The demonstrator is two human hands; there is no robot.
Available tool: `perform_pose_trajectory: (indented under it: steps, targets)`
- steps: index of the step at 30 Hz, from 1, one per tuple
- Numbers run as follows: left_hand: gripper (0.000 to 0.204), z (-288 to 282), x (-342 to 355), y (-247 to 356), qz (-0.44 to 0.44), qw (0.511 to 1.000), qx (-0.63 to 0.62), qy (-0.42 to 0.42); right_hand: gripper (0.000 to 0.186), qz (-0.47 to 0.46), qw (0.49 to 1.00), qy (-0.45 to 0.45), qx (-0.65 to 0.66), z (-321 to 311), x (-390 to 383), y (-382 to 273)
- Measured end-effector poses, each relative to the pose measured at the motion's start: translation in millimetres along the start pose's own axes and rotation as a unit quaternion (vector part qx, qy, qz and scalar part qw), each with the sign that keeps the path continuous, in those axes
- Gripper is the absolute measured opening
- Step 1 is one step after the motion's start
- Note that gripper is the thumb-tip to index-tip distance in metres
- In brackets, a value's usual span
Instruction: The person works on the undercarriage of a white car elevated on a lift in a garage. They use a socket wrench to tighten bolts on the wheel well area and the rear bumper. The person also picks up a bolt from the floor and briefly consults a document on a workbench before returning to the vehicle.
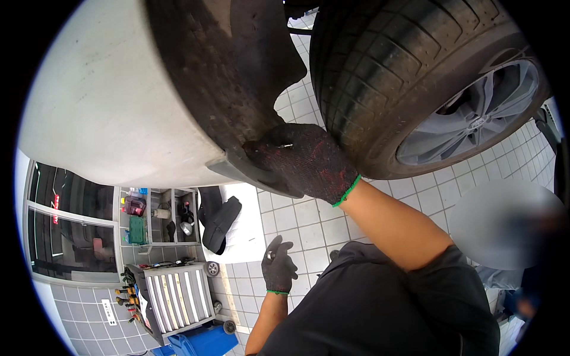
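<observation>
One right hand [303, 161] touches trim [250, 174] leftward, hold unclear; left hand [278, 267] grasps silver piece [271, 255].

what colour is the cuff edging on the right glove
Green cuff edging, shown in the head view.

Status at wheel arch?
Right hand at arch liner, grip unclear. Left hand lower, small shiny piece at its fingers. Tyre close beside right hand.

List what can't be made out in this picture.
Head view:
Beneath the right hand: hidden by the hand itself.
Tyre, top: cut off by the upper edge.
Small shiny thing at the left hand: too small to identify.
Whatever the pale patch covers, right: blurred out.
</observation>
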State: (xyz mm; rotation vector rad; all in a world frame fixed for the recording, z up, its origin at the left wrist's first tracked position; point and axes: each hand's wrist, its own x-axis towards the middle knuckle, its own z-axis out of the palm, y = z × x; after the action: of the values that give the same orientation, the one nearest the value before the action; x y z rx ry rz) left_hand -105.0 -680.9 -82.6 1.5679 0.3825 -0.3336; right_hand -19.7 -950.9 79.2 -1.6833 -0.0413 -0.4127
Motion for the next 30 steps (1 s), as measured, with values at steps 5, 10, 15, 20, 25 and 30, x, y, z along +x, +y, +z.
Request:
perform_pose_trajectory:
  steps: [5, 10, 15, 20, 25, 30]
  targets:
    - [0.058, 4.8, 5.0, 2.2, -0.022, 0.999, 0.021, -0.018, 0.047, -0.048, 0.994, -0.012, -0.096, -4.0, 6.0, 0.3]
    - [0.056, 9.6, 8.5, 5.9, -0.014, 0.997, 0.039, -0.062, 0.047, 0.111, 0.992, -0.013, 0.059, 2.6, 0.1, -16.1]
    - [0.058, 9.6, 11.5, 12.5, -0.003, 0.995, 0.041, -0.092, 0.042, 0.088, 0.995, -0.033, 0.039, 8.6, 0.6, -11.3]
    - [0.055, -10.0, 13.6, 7.1, -0.015, 0.994, 0.065, -0.089, 0.04, -0.03, 0.998, -0.001, -0.056, 16.6, 5.2, 8.2]
    - [0.047, -22.6, 15.9, 7.5, -0.053, 0.992, 0.1, -0.062, 0.039, 0.023, 0.999, 0.017, 0.022, 18.9, 5.4, 5.6]
    - [0.052, -19.4, 5.4, 4.4, -0.007, 0.999, 0.027, -0.035, 0.04, 0.036, 0.999, 0.002, 0.001, 7.6, 2.9, 11.4]
